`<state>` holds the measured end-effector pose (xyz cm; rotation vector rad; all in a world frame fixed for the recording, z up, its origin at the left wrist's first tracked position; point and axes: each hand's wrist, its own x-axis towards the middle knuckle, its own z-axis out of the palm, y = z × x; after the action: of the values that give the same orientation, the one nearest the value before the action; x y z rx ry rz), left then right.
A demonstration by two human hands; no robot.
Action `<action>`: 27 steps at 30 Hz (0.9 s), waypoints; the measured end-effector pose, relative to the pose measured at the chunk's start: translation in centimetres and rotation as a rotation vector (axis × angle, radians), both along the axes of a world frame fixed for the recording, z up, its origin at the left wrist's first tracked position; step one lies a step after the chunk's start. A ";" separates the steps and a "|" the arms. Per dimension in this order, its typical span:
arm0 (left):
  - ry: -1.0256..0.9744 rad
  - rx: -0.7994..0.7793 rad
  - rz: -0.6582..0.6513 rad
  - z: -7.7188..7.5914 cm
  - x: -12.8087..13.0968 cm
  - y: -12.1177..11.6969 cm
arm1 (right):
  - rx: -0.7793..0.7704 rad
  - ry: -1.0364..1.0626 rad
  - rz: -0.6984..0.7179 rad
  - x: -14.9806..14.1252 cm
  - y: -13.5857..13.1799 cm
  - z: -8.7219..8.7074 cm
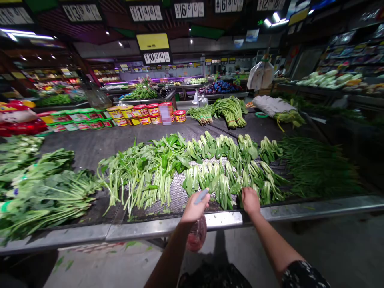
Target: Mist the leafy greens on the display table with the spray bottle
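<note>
Overhead, price signs (156, 57), below, leafy greens (224, 192) on metal-edged black mat (90, 142).

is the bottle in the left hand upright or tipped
The bottle looks roughly upright: its grey top shows above the left hand, its body below.

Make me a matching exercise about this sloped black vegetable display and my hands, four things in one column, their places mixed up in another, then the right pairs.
Things
1. Pinkish translucent bottle
2. Bare right hand
3. Long, thin, dark green stalks
4. Yellow-topped rectangular price sign

Places
A. Hanging above the display
B. At the near edge of the pale-stemmed green bok choy
C. In the bare left hand's grip
D. Spread on the right part of the sloped black display

Pairs: 1-C, 2-B, 3-D, 4-A
</note>
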<state>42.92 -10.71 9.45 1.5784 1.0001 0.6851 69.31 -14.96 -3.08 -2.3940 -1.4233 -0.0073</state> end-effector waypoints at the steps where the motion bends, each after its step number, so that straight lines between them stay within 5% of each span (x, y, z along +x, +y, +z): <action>1: -0.007 0.017 -0.010 0.5 -0.4 0.1 | -0.009 -0.006 -0.006 -0.2 0.0 0.1; 7: -0.027 0.146 -0.037 2.8 -1.6 0.8 | -0.056 -0.087 -0.034 -0.5 0.0 0.0; 20: 0.096 0.234 0.045 4.5 -0.9 2.6 | 0.001 -0.104 -0.028 -0.3 0.3 -0.8; 27: -0.011 0.314 0.063 6.0 0.6 3.0 | 0.026 -0.055 -0.050 -0.2 0.4 -0.8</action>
<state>43.49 -7.66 15.49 1.8166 0.9715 0.9285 69.11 -14.56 -3.93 -2.4249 -1.3786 -0.1047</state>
